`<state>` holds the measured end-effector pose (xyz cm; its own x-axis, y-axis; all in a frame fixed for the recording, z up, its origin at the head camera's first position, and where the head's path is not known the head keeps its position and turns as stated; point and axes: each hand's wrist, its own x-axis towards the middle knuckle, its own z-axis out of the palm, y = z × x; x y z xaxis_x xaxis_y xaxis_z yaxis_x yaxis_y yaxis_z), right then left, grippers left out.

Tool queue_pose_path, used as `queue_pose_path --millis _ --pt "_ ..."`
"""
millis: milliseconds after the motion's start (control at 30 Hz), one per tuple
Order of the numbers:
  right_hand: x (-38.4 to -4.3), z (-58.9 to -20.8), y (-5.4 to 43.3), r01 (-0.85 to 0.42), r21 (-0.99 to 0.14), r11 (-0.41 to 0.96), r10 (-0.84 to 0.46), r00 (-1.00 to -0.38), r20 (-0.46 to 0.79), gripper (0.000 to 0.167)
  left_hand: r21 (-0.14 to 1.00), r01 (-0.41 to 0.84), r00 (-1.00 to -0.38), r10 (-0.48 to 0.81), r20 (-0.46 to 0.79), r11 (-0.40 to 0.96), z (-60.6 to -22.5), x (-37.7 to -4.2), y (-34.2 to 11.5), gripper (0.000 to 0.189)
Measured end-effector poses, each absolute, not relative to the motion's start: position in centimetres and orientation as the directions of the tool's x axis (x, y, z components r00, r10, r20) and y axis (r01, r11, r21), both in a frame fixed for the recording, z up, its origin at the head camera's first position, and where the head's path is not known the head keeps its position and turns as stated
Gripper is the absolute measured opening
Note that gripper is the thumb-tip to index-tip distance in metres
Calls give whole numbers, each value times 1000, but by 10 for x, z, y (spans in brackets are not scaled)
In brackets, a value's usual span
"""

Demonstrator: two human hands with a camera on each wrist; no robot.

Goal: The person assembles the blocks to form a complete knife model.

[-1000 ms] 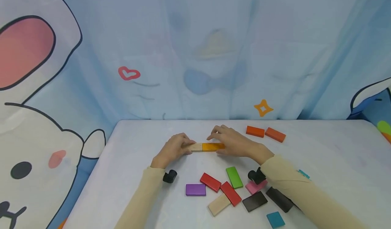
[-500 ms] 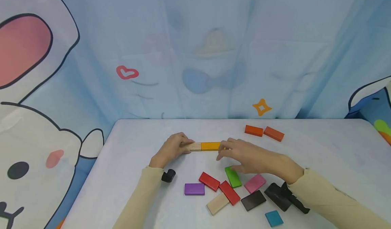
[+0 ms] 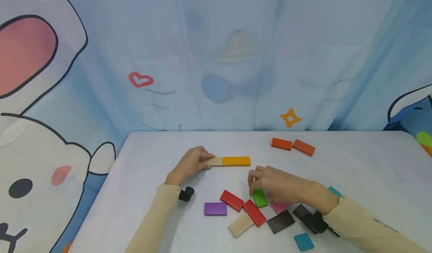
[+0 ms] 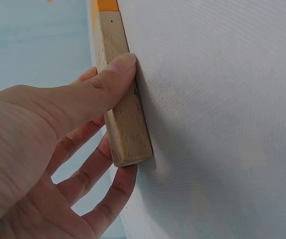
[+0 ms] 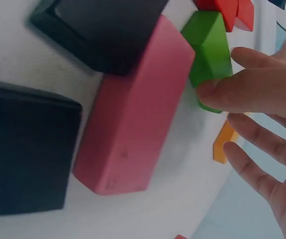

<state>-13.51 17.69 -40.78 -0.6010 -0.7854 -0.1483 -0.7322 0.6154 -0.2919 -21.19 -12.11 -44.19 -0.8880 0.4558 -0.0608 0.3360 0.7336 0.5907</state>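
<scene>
My left hand [image 3: 191, 164] grips a plain wooden block [image 3: 217, 162], thumb on the near side and fingers behind it, as the left wrist view shows. An amber-yellow block [image 3: 237, 161] stands end to end with it, forming a short row. Over a green block [image 3: 260, 199] hovers my right hand [image 3: 281, 185]. In the right wrist view its thumb overlaps the lower end of the green block [image 5: 207, 55] and the index fingertip is by its far edge; the other fingers are spread. Whether they touch the block I cannot tell.
Around the right hand lie a pink block [image 3: 279, 207], two red blocks [image 3: 254, 213], black blocks [image 3: 281, 222], a blue block [image 3: 304, 242] and a wooden block [image 3: 241, 225]. A purple block [image 3: 215, 209] lies further left. Two orange blocks [image 3: 281, 144] lie near the back edge.
My right hand has let go of the amber-yellow block and moved toward me and rightward, over the green block. The left hand stays on the wooden block.
</scene>
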Motion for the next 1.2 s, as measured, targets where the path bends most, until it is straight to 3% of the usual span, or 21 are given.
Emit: queue_pose_path --millis 367,633,900,1200 --pt "-134 -411 183 -733 -229 640 -766 -634 -109 27 595 342 -888 457 -49 728 -442 -212 -122 37" --pt "-134 -415 184 -708 -345 616 -779 -612 -135 30 594 354 -884 465 -38 722 -443 -212 -123 38" --pt "-134 -417 187 -703 -347 621 -777 -612 -150 32 602 336 -889 455 -51 724 -442 -212 -121 38" --pt "-144 -420 201 -636 -350 688 -710 -688 -146 34 592 325 -894 443 -61 737 -443 -212 -120 37"
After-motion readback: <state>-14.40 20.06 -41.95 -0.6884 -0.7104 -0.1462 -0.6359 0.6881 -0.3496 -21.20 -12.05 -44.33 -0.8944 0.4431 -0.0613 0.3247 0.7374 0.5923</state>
